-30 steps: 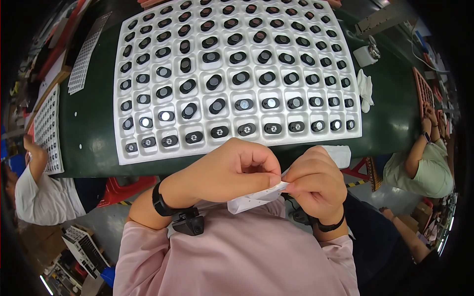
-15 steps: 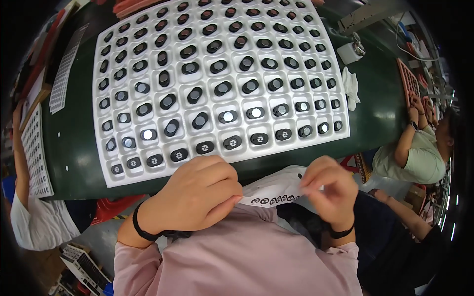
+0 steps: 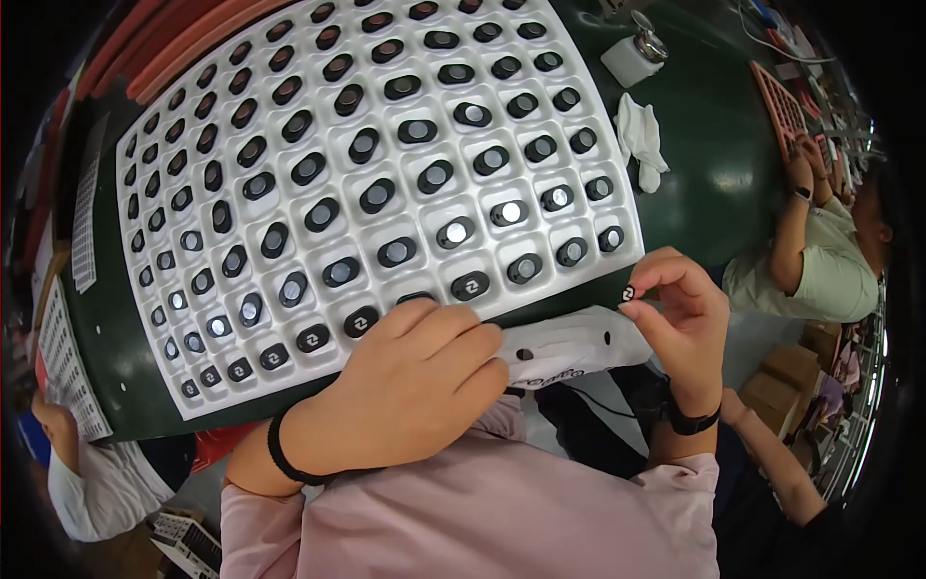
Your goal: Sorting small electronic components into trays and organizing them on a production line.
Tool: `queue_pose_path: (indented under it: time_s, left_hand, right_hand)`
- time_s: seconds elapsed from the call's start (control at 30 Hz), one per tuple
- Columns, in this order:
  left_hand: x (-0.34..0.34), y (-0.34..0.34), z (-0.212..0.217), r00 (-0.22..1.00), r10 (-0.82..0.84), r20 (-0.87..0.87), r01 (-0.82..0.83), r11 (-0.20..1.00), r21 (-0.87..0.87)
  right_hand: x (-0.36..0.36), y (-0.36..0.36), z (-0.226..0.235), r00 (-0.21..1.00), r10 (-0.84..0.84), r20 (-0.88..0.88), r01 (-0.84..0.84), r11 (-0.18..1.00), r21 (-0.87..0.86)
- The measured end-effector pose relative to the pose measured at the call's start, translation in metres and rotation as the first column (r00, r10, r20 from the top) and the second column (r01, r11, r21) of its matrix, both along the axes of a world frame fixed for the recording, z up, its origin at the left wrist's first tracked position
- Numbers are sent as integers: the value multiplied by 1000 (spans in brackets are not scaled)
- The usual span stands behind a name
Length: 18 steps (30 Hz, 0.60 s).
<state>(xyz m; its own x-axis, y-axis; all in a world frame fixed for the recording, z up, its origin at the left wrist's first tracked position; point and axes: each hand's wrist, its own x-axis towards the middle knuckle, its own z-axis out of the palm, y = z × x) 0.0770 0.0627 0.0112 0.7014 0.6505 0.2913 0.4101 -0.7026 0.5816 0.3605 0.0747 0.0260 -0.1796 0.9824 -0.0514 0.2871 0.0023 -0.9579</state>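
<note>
A single head-worn fisheye view looks steeply down from above the person's chest, close over both hands at the lower middle. It faces forward across the green desk (image 3: 714,183), whose white tray (image 3: 145,164) fills the upper frame. Straight edges bow toward the dark rim, where neighbouring workers appear small

Tray (image 3: 116,289) lies on table (image 3: 714,183), behind both hands.
</note>
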Motion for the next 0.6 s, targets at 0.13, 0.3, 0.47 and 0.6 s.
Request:
queue_pose_path:
  time_s: [0.13,0.3,0.47,0.6]
  left_hand:
    - [18,6,-5,995,38,-89,-27,992,124]
    - [20,5,-14,989,51,-140,-28,987,161]
    - [19,9,-15,983,77,-166,-52,987,151]
    - [19,9,-16,979,101,-175,-75,986,148]
  right_hand:
    - [-8,28,0,967,190,170,-217,962,165]
    - [-27,54,-9,850,367,379,-479,836,266]
    - [-28,64,-24,845,402,353,-504,820,271]
    - [-27,62,-29,854,382,354,-487,825,287]
